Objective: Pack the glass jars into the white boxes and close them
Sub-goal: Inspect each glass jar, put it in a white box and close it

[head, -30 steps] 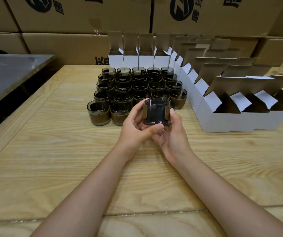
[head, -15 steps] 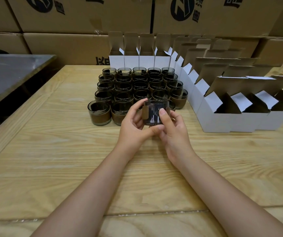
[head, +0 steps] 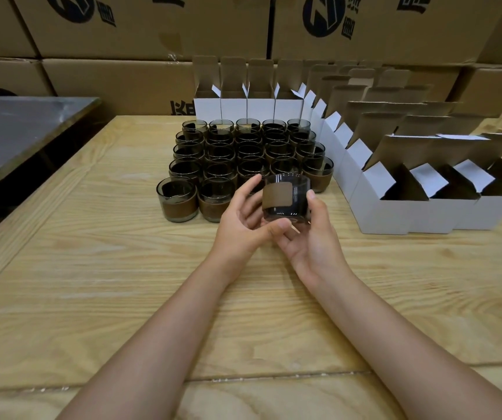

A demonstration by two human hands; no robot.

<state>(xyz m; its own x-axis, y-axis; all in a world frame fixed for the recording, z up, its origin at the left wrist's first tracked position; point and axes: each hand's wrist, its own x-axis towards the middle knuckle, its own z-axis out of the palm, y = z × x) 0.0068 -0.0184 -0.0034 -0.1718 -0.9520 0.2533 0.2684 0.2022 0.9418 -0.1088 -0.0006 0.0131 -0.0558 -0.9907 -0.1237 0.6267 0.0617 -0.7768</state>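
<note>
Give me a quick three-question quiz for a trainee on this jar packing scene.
1. True or false: the left hand and right hand both hold one jar.
2. The flaps of the white boxes are: A open, B shut, C taped.
3. Fill in: the white boxes stand to the ___ of the jars on the table.
Key: 1 true; 2 A; 3 right.
</note>
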